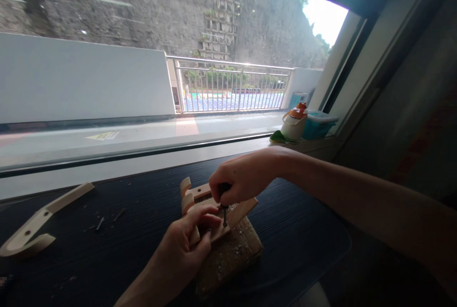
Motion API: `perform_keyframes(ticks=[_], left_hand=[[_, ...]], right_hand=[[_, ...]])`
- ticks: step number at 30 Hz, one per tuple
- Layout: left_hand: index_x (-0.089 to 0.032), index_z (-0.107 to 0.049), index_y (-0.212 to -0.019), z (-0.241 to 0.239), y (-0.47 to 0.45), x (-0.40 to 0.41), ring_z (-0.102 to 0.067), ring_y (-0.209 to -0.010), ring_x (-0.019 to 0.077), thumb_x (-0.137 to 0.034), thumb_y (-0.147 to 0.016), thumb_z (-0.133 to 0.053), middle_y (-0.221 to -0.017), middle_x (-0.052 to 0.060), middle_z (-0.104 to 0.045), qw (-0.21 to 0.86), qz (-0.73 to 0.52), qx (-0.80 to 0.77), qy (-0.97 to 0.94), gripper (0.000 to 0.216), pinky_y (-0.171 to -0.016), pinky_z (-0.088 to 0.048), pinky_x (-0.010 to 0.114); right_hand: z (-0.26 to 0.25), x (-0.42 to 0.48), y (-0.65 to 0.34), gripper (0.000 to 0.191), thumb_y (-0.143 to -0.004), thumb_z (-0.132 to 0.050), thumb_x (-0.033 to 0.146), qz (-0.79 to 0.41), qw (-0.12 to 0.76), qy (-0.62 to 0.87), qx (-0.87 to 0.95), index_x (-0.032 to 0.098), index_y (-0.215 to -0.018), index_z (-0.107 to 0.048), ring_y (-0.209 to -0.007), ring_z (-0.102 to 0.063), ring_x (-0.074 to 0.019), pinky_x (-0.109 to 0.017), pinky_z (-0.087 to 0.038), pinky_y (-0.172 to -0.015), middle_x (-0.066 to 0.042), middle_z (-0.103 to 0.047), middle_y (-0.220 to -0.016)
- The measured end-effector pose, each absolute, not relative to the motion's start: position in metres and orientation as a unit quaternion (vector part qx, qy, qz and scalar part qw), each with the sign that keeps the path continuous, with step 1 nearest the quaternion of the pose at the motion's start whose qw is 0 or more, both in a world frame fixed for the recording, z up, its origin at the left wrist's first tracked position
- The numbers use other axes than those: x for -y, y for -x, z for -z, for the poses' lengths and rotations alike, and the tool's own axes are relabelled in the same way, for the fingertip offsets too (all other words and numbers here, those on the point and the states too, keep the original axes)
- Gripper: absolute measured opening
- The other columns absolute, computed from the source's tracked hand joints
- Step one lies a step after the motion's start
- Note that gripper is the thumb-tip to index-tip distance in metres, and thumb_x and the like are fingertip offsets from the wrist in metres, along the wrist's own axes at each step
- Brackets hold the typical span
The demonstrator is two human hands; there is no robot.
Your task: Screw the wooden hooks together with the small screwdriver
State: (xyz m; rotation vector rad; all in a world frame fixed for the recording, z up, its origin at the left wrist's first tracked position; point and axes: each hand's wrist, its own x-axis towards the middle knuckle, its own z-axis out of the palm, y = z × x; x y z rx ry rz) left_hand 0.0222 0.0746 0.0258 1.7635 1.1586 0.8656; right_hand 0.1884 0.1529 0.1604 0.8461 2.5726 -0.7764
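My right hand [237, 178] is closed around the dark handle of a screwdriver [224, 212], whose shaft points down to a pale wooden hook piece [243, 212]. With its fingers wrapped over the left part of this piece, my left hand [191, 238] grips it from the near side. Another curved wooden piece [197, 190], with a dark hole in it, lies just behind. Beneath the work is a scuffed brown block [232, 254]. The screwdriver's tip meets the wood near a small fastener that I cannot make out clearly.
A separate wooden hook [35, 223] lies at the left of the dark table [143, 254]. Loose screws [100, 223] are scattered beside it. On the windowsill at the back right stand a white bottle with an orange cap [294, 123] and a teal box [319, 124].
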Motion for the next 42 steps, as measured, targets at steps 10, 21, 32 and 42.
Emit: perform_keyframes(ticks=[10, 21, 32, 42], left_hand=[[-0.023, -0.061, -0.104, -0.025, -0.021, -0.077, -0.066, -0.090, 0.0158, -0.020, -0.077, -0.054, -0.098, 0.002, -0.072, 0.402, -0.355, -0.453, -0.712, 0.028, -0.084, -0.049, 0.025], [-0.024, -0.061, -0.103, -0.021, -0.022, -0.077, -0.066, -0.091, 0.0154, -0.022, -0.077, -0.054, -0.097, 0.002, -0.072, 0.404, -0.358, -0.465, -0.702, 0.027, -0.084, -0.050, 0.025], [-0.023, -0.060, -0.104, -0.022, -0.023, -0.078, -0.066, -0.094, 0.0154, -0.025, -0.077, -0.054, -0.097, 0.002, -0.072, 0.401, -0.357, -0.472, -0.699, 0.027, -0.086, -0.050, 0.025], [-0.023, -0.064, -0.096, -0.022, -0.023, -0.077, -0.067, -0.094, 0.0166, -0.025, -0.076, -0.055, -0.097, 0.003, -0.073, 0.378, -0.361, -0.483, -0.702, 0.023, -0.084, -0.052, 0.025]], right_hand=[[-0.151, -0.163, -0.197, 0.033, -0.075, -0.053, 0.038, 0.189, 0.114, -0.375, -0.900, 0.016, -0.099, -0.058, -0.062, -0.050, -0.0116, -0.024, -0.036, -0.055, -0.002, -0.060, -0.075], [-0.153, -0.159, -0.188, 0.021, -0.075, -0.055, 0.029, 0.214, 0.110, -0.301, -0.923, 0.014, -0.088, -0.061, -0.062, -0.048, -0.0080, -0.021, -0.034, -0.054, 0.001, -0.059, -0.072], [-0.165, -0.143, -0.190, 0.027, -0.074, -0.051, 0.033, 0.122, 0.109, -0.310, -0.936, 0.018, -0.095, -0.060, -0.064, -0.048, -0.0111, -0.024, -0.032, -0.055, -0.001, -0.062, -0.079], [-0.155, -0.157, -0.192, 0.024, -0.079, -0.049, 0.031, 0.213, 0.117, -0.316, -0.917, 0.015, -0.093, -0.060, -0.063, -0.050, -0.0089, -0.021, -0.035, -0.055, -0.001, -0.062, -0.078]])
